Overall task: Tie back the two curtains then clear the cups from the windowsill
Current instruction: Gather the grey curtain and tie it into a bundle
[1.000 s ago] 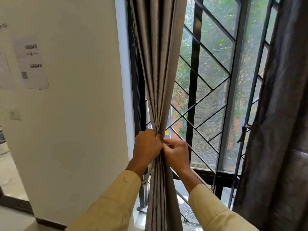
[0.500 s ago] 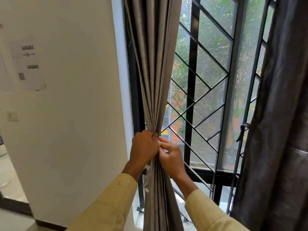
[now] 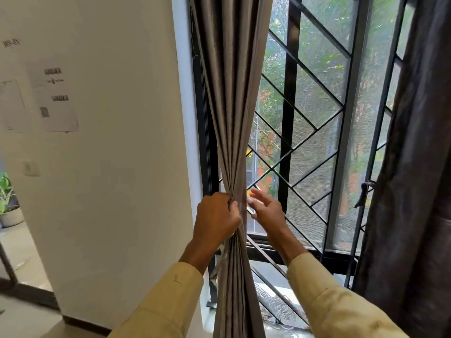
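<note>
your right hand [image 3: 267,211] has just let go, fingers spread beside the curtain [image 3: 234,118]. your left hand [image 3: 217,223] still squeezes its bunched folds at the left of the window [image 3: 317,106]. no knot shows, so maybe it's not tied yet.

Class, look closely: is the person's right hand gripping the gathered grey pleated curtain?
No: the right hand is open with fingers spread beside the grey pleated curtain, which only the left hand grips.

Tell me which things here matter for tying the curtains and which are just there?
Job: grey pleated fabric curtain, gripped by the left hand; open right hand; dark brown fabric curtain.
Just there: white printed paper sheets; green potted plant; black metal window grille.
</note>
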